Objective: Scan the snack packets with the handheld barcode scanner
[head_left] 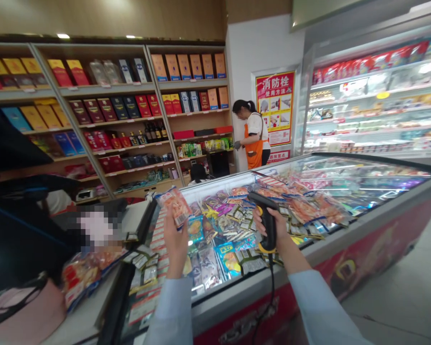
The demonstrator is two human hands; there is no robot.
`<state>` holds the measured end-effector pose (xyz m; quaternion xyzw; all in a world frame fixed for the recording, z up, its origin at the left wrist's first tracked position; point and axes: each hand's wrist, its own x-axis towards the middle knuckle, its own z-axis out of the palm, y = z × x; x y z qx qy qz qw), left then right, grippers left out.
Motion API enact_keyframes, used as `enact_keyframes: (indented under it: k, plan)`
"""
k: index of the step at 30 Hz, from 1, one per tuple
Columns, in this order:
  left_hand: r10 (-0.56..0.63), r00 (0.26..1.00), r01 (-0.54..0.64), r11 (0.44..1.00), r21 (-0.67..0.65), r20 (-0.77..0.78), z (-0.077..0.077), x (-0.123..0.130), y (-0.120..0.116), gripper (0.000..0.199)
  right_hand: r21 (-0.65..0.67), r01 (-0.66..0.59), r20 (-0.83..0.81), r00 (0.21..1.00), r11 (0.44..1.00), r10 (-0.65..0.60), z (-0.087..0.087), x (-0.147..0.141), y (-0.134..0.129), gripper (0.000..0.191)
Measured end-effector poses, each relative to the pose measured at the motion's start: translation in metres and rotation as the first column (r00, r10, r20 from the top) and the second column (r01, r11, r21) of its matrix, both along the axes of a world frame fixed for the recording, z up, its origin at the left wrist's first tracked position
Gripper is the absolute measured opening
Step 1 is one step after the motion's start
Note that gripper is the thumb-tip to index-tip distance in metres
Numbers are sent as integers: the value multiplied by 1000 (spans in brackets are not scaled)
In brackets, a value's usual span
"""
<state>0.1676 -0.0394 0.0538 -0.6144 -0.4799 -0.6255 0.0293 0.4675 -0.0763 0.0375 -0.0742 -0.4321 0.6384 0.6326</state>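
Observation:
My left hand [174, 239] is closed on a clear snack packet [178, 207] with orange-red contents and a barcode on its front, held up over the near left end of the chest freezer [377, 211]. In my right hand [278, 227] is a black and yellow barcode scanner [267, 218], gripped by its handle, its head tilted up to the left. A black cable [272, 282] hangs from the handle down the freezer's front. Below both hands, many colourful packets [232, 258] show at the glass top. More orange-red packets [314, 206] lie to the right of the scanner.
At the left is a counter with a bag of orange-red packets [89, 270] and a pink container [25, 311]. Shelves of boxed goods [127, 108] line the back wall. A person in an orange apron [256, 151] stands behind the freezer; a lit display fridge [377, 100] is at the right.

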Motion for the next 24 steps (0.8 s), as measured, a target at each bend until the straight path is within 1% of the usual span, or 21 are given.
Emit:
enact_keyframes:
  k: [3, 6, 9, 12, 16, 18, 19, 21, 24]
  plan:
    - [89, 996, -89, 996, -6, 14, 0, -37, -15, 65, 9, -103, -16, 995, 995, 103, 7, -40, 11, 25]
    - [147, 989, -146, 988, -41, 26, -7, -73, -28, 67, -12, -202, -40, 979, 979, 202, 9, -84, 21, 25]
    - [183, 982, -178, 978, -110, 39, -22, -104, -37, 69, -43, -277, -74, 959, 960, 273, 5, -130, 30, 26]
    - [234, 972, -225, 960, -169, 36, -42, -126, -42, 71, -76, -335, -98, 940, 939, 327, -5, -172, 39, 27]
    - [267, 964, -259, 941, -218, 11, -67, -136, -45, 68, -159, -387, -87, 922, 908, 378, -26, -213, 52, 26]
    - [293, 955, -297, 928, -224, -52, -75, -137, -46, 64, -213, -399, -85, 917, 892, 390, -38, -226, 59, 26]
    - [324, 941, -337, 914, -225, -95, -78, -136, -47, 62, -237, -405, -92, 914, 883, 395, -44, -230, 62, 26]
    - [420, 890, -452, 867, -212, -176, -81, -135, -49, 57, -272, -420, -120, 908, 866, 403, -54, -235, 67, 28]
    - [612, 757, -648, 748, -142, -231, -81, -133, -53, 53, -290, -440, -151, 898, 850, 413, -65, -238, 71, 29]
